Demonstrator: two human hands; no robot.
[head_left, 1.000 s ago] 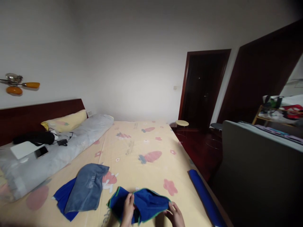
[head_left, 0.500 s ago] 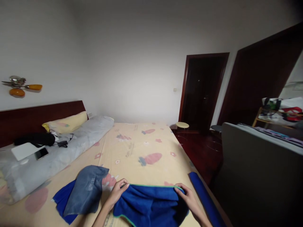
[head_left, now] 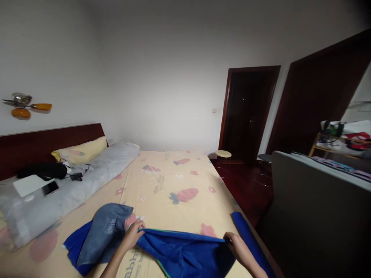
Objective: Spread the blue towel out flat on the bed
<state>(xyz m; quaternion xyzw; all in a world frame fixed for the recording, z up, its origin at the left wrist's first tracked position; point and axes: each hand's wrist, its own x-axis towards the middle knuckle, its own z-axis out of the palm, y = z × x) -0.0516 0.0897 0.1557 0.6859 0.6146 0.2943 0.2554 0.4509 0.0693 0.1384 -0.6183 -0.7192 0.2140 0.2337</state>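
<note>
On the bed (head_left: pixel 174 181), a blue cloth (head_left: pixel 185 253), apparently green-edged, taut between gripping left hand (head_left: pixel 133 233) and right hand (head_left: pixel 235 244).

The blue cloth (head_left: pixel 185 253) runs off the bottom edge, its lower part unseen.

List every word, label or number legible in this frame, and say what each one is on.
"dda": large grey letters, cut off at the frame edge, printed on the bed sheet just under the left hand.
Pale print on the grey cloth: too blurred to read.
Nothing else readable.
</note>
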